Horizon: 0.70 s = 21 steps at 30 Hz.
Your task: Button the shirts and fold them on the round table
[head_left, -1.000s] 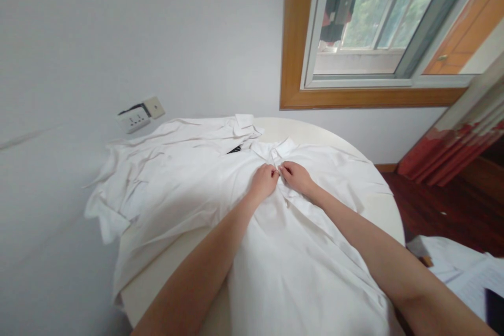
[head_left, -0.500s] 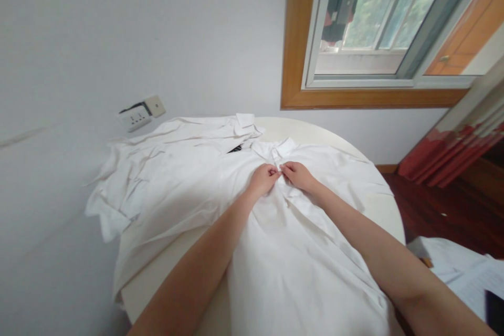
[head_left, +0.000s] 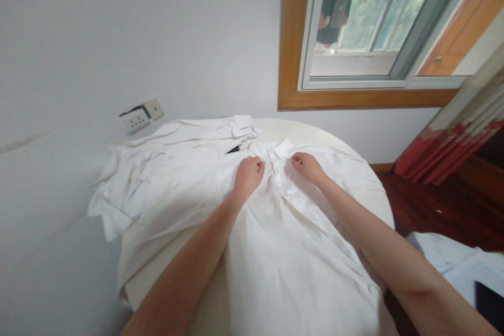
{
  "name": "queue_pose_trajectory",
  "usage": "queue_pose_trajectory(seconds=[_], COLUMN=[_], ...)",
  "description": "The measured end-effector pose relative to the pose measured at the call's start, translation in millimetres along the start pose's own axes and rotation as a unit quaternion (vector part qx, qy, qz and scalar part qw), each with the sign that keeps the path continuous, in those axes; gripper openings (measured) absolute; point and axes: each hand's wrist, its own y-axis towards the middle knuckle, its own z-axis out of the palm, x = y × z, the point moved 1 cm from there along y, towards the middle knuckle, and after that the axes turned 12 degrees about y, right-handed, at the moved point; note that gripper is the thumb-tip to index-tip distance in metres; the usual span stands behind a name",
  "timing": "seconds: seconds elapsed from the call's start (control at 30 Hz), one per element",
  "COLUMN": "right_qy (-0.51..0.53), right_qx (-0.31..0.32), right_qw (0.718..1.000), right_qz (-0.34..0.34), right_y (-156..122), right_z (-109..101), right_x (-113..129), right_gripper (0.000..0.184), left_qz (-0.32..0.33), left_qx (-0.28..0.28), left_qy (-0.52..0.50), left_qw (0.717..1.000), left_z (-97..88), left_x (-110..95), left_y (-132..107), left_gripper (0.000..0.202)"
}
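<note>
A white collared shirt (head_left: 291,252) lies spread front-up over a round cream table (head_left: 165,268), its collar (head_left: 280,147) at the far side. My left hand (head_left: 248,176) rests on the shirt just left of the collar, fingers curled and pinching the fabric. On the other side of the collar my right hand (head_left: 309,166) is also curled, gripping the cloth. The button placket runs between the two hands. A second white garment (head_left: 157,168) lies crumpled to the left, draped over the table's edge.
A grey wall stands close behind the table, with a power socket (head_left: 137,118) on it. A wood-framed window (head_left: 362,37) is at upper right. Red and cream curtain (head_left: 452,136) hangs at right over dark wooden floor. White papers (head_left: 452,262) lie at lower right.
Both hands were pinched together at the placket just below the collar; they have now parted, left hand going left and right hand right, each up beside the collar.
</note>
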Motion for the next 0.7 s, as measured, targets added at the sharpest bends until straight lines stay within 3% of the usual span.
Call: queue_pose_trajectory(seconds=[0.1, 0.2, 0.33, 0.5, 0.7], right_qy=[-0.13, -0.182, -0.202, -0.213, -0.198], right_qx=[0.009, 0.052, 0.115, 0.141, 0.165], right_qw=[0.991, 0.981, 0.973, 0.966, 0.963], right_qz=[0.012, 0.031, 0.007, -0.032, -0.08], right_y=[-18, -38, -52, -54, -43], right_z=[-4, 0, -5, -19, -20], right_x=[-3, -10, -25, -36, -39], right_gripper=[0.043, 0.067, 0.069, 0.07, 0.069], left_qz=[0.048, 0.064, 0.069, 0.092, 0.202], left_qx=[0.002, 0.04, 0.068, 0.098, 0.118], left_qy=[0.036, 0.051, 0.058, 0.082, 0.086], left_qw=[0.998, 0.996, 0.994, 0.988, 0.969], left_z=[1.2, 12.2, 21.2, 14.5, 9.2], left_x=[11, 21, 30, 33, 32], left_y=[-11, -26, -35, -35, -33], left_gripper=[0.031, 0.044, 0.047, 0.05, 0.048])
